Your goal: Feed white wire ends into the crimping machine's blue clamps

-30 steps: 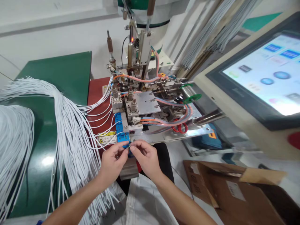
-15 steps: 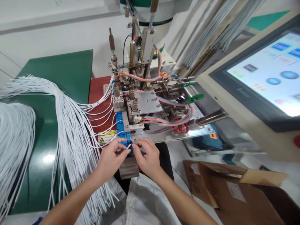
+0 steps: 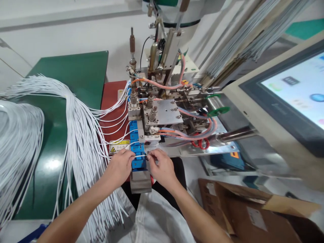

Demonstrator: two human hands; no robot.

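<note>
A thin white cable (image 3: pixel 139 156) lies across the row of blue clamp blocks (image 3: pixel 138 163) at the front edge of the machine. My left hand (image 3: pixel 120 165) pinches it just left of the blocks. On the right side of the blocks, my right hand (image 3: pixel 160 165) has thumb and forefinger closed at the cable's end; the tip itself is hidden by the fingers. Other white cables run from the big bundle (image 3: pixel 81 141) to blue blocks farther along the row. A metal plate (image 3: pixel 141 182) sits below the blocks.
The machine (image 3: pixel 164 111) with orange and grey air tubes stands ahead. A touch screen (image 3: pixel 298 84) juts in at the right, above an open cardboard box (image 3: pixel 253 212). At the left, a second cable coil (image 3: pixel 20 148) lies on the green table (image 3: pixel 73 67). A warning label (image 3: pixel 118 147) is near my left hand.
My hands have moved apart and the cable between them, tilted before, now lies straight across a blue block. The camera view has shifted slightly left.
</note>
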